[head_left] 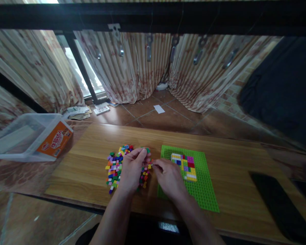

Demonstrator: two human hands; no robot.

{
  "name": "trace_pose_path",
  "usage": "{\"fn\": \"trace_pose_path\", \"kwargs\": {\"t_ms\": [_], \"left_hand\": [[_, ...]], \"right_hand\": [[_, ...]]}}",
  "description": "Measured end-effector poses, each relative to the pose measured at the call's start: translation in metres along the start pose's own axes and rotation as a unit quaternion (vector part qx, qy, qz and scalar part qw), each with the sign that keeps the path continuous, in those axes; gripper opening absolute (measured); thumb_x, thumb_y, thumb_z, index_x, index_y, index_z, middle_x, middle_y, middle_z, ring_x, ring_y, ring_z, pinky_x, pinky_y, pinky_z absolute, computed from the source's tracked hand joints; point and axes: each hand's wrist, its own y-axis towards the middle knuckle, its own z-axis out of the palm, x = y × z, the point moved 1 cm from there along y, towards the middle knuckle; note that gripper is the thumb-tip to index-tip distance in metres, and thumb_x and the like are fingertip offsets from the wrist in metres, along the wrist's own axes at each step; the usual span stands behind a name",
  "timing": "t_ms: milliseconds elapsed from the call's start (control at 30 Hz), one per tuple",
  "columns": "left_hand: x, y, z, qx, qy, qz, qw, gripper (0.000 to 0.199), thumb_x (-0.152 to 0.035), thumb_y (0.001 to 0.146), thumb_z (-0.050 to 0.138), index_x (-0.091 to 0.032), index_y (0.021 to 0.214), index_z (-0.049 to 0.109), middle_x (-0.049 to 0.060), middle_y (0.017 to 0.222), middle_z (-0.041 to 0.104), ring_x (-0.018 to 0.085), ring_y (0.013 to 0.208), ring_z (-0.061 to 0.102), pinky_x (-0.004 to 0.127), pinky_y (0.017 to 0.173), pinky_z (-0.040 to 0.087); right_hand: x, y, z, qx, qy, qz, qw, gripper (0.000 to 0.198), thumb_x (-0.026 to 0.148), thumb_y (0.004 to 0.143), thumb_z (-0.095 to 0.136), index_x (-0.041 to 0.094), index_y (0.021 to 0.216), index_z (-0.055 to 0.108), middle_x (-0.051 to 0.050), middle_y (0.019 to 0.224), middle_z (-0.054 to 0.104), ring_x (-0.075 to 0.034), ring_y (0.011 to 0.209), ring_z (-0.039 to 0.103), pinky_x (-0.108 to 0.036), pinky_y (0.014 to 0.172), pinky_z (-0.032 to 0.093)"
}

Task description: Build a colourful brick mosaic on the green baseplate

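My left hand (134, 166) is over the heap of small coloured toy bricks (114, 172), thumb and fingers pinched together with a green brick (148, 150) at their tips. Just to its right, my right hand (170, 176) has its thumb and forefinger closed in a pinch; what is between them is too small to make out. The right hand partly covers the left edge of a green studded baseplate (205, 185). On that plate sits a patch of joined bricks (185, 166) in yellow, white, pink, red, blue and purple. Part of the heap is hidden behind my left hand.
A clear plastic bin (28, 158) with an orange label stands at the table's left end. A dark, flat, long object (272, 204) lies on the wooden tabletop (81, 163) at the right. Beyond are curtains (153, 68), a paper (159, 109) on the floor and a dark bar overhead.
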Motion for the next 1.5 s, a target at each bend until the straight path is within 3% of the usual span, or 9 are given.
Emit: {"fn": "trace_pose_path", "kwargs": {"t_ms": [133, 300, 533, 600, 767, 867, 1000, 1233, 1500], "left_hand": [[-0.003, -0.001, -0.003, 0.009, -0.023, -0.023, 0.999, 0.031, -0.039, 0.066, 0.076, -0.012, 0.075, 0.066, 0.001, 0.068, 0.063, 0.007, 0.056, 0.052, 0.017, 0.05, 0.041], [0.0, -0.005, 0.002, 0.072, -0.05, -0.092, 0.992, 0.03, -0.039, 0.068, 0.076, -0.013, 0.072, 0.062, -0.002, 0.063, 0.058, 0.005, 0.052, 0.048, 0.016, 0.049, 0.037], [0.008, -0.012, 0.021, 0.154, -0.069, -0.143, 0.975, 0.03, -0.04, 0.069, 0.074, -0.014, 0.069, 0.061, -0.003, 0.061, 0.055, 0.004, 0.05, 0.045, 0.017, 0.047, 0.034], [0.012, -0.011, 0.026, 0.148, -0.022, -0.12, 0.981, 0.028, -0.041, 0.073, 0.07, -0.014, 0.071, 0.063, -0.002, 0.064, 0.057, 0.005, 0.051, 0.046, 0.018, 0.048, 0.034], [0.029, -0.003, 0.032, 0.066, 0.141, -0.003, 0.988, 0.023, -0.033, 0.08, 0.057, -0.016, 0.091, 0.069, 0.003, 0.079, 0.065, 0.011, 0.065, 0.056, 0.022, 0.058, 0.044], [0.04, -0.001, 0.036, 0.076, 0.2, 0.035, 0.976, 0.029, -0.029, 0.082, 0.052, -0.017, 0.103, 0.069, 0.006, 0.093, 0.069, 0.016, 0.081, 0.061, 0.027, 0.072, 0.049], [0.048, -0.003, 0.042, 0.104, 0.264, 0.085, 0.955, 0.035, -0.027, 0.084, 0.047, -0.016, 0.111, 0.067, 0.01, 0.111, 0.066, 0.02, 0.1, 0.06, 0.035, 0.091, 0.047], [0.056, -0.006, 0.049, 0.135, 0.269, 0.091, 0.949, 0.038, -0.02, 0.084, 0.044, -0.018, 0.117, 0.065, 0.009, 0.12, 0.064, 0.02, 0.11, 0.057, 0.035, 0.101, 0.042], [0.06, -0.01, 0.047, 0.148, 0.263, 0.107, 0.947, 0.039, -0.02, 0.085, 0.045, -0.022, 0.119, 0.063, 0.006, 0.12, 0.064, 0.021, 0.112, 0.057, 0.035, 0.101, 0.042]], "right_hand": [[0.001, 0.0, 0.0, -0.017, 0.047, 0.009, 0.999, 0.018, 0.019, 0.088, 0.052, 0.022, 0.092, 0.07, -0.003, 0.09, 0.072, -0.018, 0.083, 0.065, -0.031, 0.078, 0.048], [-0.004, 0.002, -0.013, -0.069, 0.179, 0.006, 0.981, 0.022, 0.029, 0.085, 0.059, 0.024, 0.105, 0.067, -0.003, 0.1, 0.07, -0.017, 0.087, 0.064, -0.029, 0.075, 0.05], [-0.011, 0.002, -0.031, -0.067, 0.258, 0.007, 0.964, 0.015, 0.03, 0.082, 0.064, 0.024, 0.095, 0.069, -0.001, 0.091, 0.066, -0.015, 0.08, 0.061, -0.028, 0.07, 0.049], [-0.019, 0.002, -0.042, -0.078, 0.233, 0.017, 0.969, 0.015, 0.032, 0.082, 0.064, 0.024, 0.093, 0.069, -0.002, 0.091, 0.065, -0.016, 0.081, 0.061, -0.029, 0.07, 0.048], [-0.055, 0.005, -0.072, -0.135, 0.066, 0.057, 0.987, 0.019, 0.036, 0.079, 0.063, 0.022, 0.089, 0.07, -0.005, 0.1, 0.064, -0.021, 0.092, 0.06, -0.035, 0.078, 0.048], [-0.067, 0.008, -0.078, -0.12, 0.003, 0.049, 0.992, 0.019, 0.037, 0.079, 0.062, 0.023, 0.089, 0.07, -0.006, 0.103, 0.064, -0.022, 0.098, 0.058, -0.04, 0.087, 0.045], [-0.068, 0.012, -0.071, -0.078, -0.023, 0.025, 0.996, 0.017, 0.036, 0.079, 0.062, 0.024, 0.087, 0.07, -0.005, 0.102, 0.063, -0.022, 0.099, 0.058, -0.04, 0.092, 0.043], [-0.069, 0.016, -0.063, -0.048, -0.033, 0.021, 0.998, 0.015, 0.032, 0.079, 0.061, 0.023, 0.088, 0.069, -0.005, 0.097, 0.065, -0.021, 0.094, 0.06, -0.039, 0.088, 0.045], [-0.064, 0.017, -0.065, -0.025, -0.028, 0.041, 0.998, 0.016, 0.032, 0.079, 0.06, 0.023, 0.088, 0.069, -0.004, 0.092, 0.067, -0.02, 0.085, 0.062, -0.037, 0.08, 0.047]]}}
